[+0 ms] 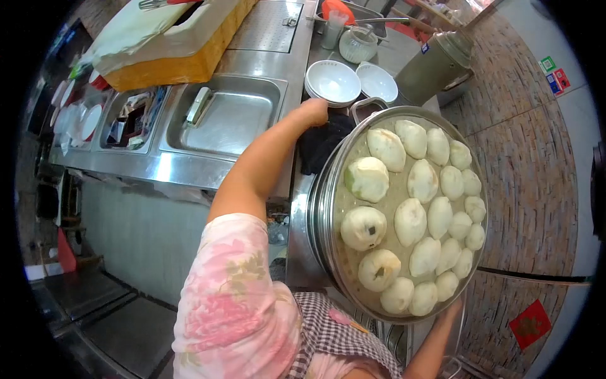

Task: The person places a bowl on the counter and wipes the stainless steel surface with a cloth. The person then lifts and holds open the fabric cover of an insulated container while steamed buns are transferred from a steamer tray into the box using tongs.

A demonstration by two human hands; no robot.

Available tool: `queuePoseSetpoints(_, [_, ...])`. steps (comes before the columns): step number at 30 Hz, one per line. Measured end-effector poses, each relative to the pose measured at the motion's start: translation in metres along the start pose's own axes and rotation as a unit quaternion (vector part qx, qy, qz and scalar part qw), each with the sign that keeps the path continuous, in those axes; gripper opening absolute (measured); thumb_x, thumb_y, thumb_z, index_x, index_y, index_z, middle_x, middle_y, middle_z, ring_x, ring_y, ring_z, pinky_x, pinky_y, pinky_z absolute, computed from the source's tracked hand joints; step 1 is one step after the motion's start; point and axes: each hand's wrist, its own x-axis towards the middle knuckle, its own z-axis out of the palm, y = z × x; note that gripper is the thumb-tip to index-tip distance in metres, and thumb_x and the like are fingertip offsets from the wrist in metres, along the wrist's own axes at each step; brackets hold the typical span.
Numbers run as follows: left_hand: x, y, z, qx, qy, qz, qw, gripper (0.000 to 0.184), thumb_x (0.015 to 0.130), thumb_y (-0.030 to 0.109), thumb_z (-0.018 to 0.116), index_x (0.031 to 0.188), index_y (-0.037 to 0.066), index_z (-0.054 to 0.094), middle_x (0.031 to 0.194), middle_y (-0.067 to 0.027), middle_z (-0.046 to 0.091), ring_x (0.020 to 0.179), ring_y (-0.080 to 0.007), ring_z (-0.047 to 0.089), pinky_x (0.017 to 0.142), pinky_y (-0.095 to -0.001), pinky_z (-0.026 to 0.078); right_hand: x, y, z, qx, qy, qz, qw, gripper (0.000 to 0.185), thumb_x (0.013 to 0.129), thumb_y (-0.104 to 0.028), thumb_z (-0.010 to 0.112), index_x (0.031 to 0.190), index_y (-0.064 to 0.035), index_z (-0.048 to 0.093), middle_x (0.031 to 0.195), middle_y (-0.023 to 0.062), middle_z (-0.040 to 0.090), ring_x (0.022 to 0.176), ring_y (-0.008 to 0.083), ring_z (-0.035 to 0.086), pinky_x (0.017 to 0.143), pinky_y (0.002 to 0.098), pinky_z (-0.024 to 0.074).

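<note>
A large round steamer (338, 265) stands in front of me, its top tier filled with several rows of pale steamed buns (440, 217). Some buns have dark or green filling showing. My left hand (314, 112) is closed on a black cloth (322, 148), beside the steamer's metal handle (369, 108) and just below a stack of white bowls (332, 82). At the steamer's near right rim is my right hand (452, 311); the rim hides most of its fingers.
To the left are a steel sink (227, 142) in a counter and a foam box (164, 47) under a white cloth. A tall thermos flask (435, 66), a glass jar (358, 45) and another white bowl (379, 85) stand behind the steamer. A tiled wall (524, 164) rises at right.
</note>
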Motion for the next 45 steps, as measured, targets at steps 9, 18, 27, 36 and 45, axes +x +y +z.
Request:
queuePoseSetpoints(9, [-0.053, 0.03, -0.038, -0.172, -0.125, 0.144, 0.966, 0.031, 0.072, 0.022, 0.068, 0.095, 0.001, 0.068, 0.091, -0.0162, 0.067, 0.082, -0.025, 0.063, 0.074, -0.0354, 0.048, 0.035, 0.025, -0.042, -0.001, 0.0, 0.034, 0.999, 0.035, 0.088, -0.021, 0.053, 0.115, 0.0011, 0.055, 0.106, 0.012, 0.061, 0.088, 0.0238, 0.062, 0.074, 0.0361, 0.0513])
queuePoseSetpoints(18, [-0.05, 0.026, 0.016, 0.038, -0.086, 0.089, 0.992, 0.079, 0.067, 0.036, 0.074, 0.135, 0.015, 0.04, 0.129, -0.0207, 0.042, 0.12, -0.0396, 0.04, 0.097, -0.0473, 0.037, 0.044, 0.033, -0.05, -0.023, -0.007, -0.005, 1.0, 0.039, 0.088, -0.028, 0.05, 0.112, 0.0017, 0.058, 0.103, 0.0138, 0.062, 0.086, 0.0265, 0.063, 0.072, 0.0372, 0.0522])
queuePoseSetpoints(27, [-0.061, 0.025, 0.054, 0.061, 0.116, 0.085, 0.988, 0.049, 0.068, 0.014, 0.067, 0.113, 0.008, 0.049, 0.108, -0.0175, 0.054, 0.101, -0.0391, 0.052, 0.083, -0.0498, 0.045, 0.044, 0.03, -0.048, 0.008, 0.002, 0.011, 1.0, 0.039, 0.087, -0.027, 0.051, 0.112, 0.0026, 0.057, 0.104, 0.0149, 0.061, 0.085, 0.0275, 0.062, 0.072, 0.0389, 0.0517])
queuePoseSetpoints(36, [-0.165, 0.012, -0.092, -0.105, 0.323, 0.095, 0.936, 0.05, 0.059, 0.007, 0.066, 0.107, 0.006, 0.053, 0.102, -0.018, 0.057, 0.094, -0.0387, 0.052, 0.084, -0.0452, 0.044, 0.024, 0.021, -0.034, 0.036, 0.016, 0.012, 0.999, 0.038, 0.088, -0.024, 0.051, 0.112, 0.0044, 0.052, 0.104, 0.0159, 0.059, 0.088, 0.0292, 0.061, 0.073, 0.0412, 0.0507])
queuePoseSetpoints(45, [-0.174, -0.132, -0.058, -0.061, 0.067, 0.018, 0.996, 0.063, 0.069, 0.032, 0.074, 0.121, 0.005, 0.051, 0.119, -0.0172, 0.053, 0.11, -0.0348, 0.049, 0.092, -0.0421, 0.042, 0.025, 0.026, -0.028, 0.07, 0.042, -0.011, 0.997, 0.04, 0.088, -0.026, 0.05, 0.114, 0.0045, 0.052, 0.106, 0.0171, 0.058, 0.09, 0.0295, 0.06, 0.076, 0.0414, 0.0506])
